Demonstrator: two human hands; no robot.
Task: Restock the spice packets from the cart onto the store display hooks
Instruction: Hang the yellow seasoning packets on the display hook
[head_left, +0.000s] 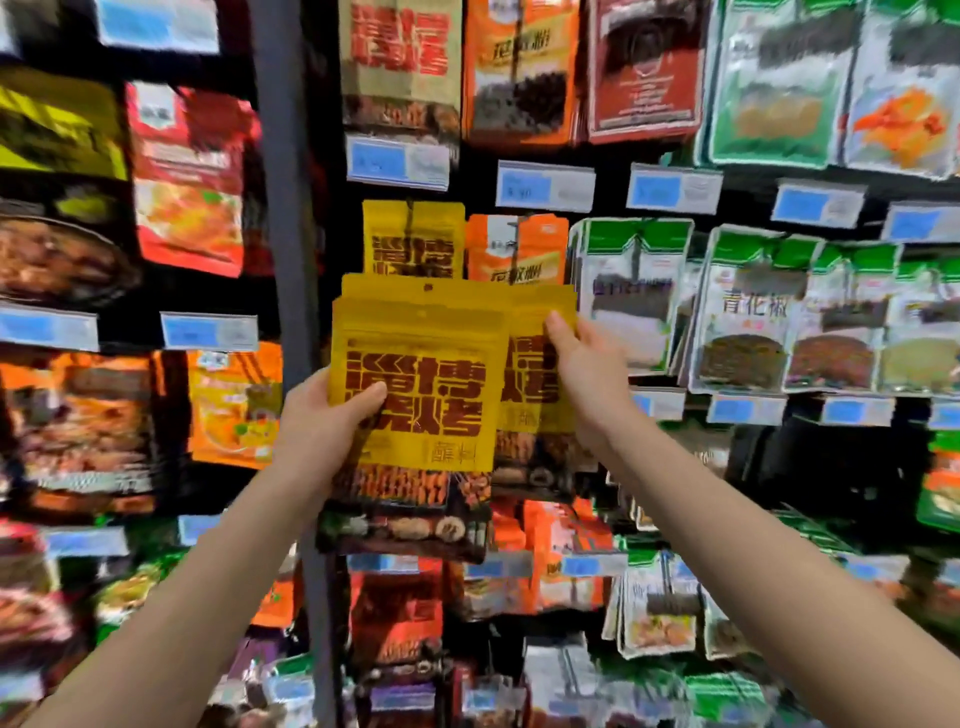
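Display wall (478, 156). I see left grip (332, 421) clamping upright yellow foil spice-packet stack (421, 332), right grip (587, 364) pinching its edge; matching hung packets (415, 239) straight above.

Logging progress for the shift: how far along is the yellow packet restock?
Looks done: hanging yellow packets already sit on the hook behind. In hand: left hand grips the held stack, right hand pinches its rear packets. Left: the whole held stack is not yet hooked; what remains beyond it is not in view.

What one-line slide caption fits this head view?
Restocking: left hand and right hand hold yellow spice packets before matching hung packets.
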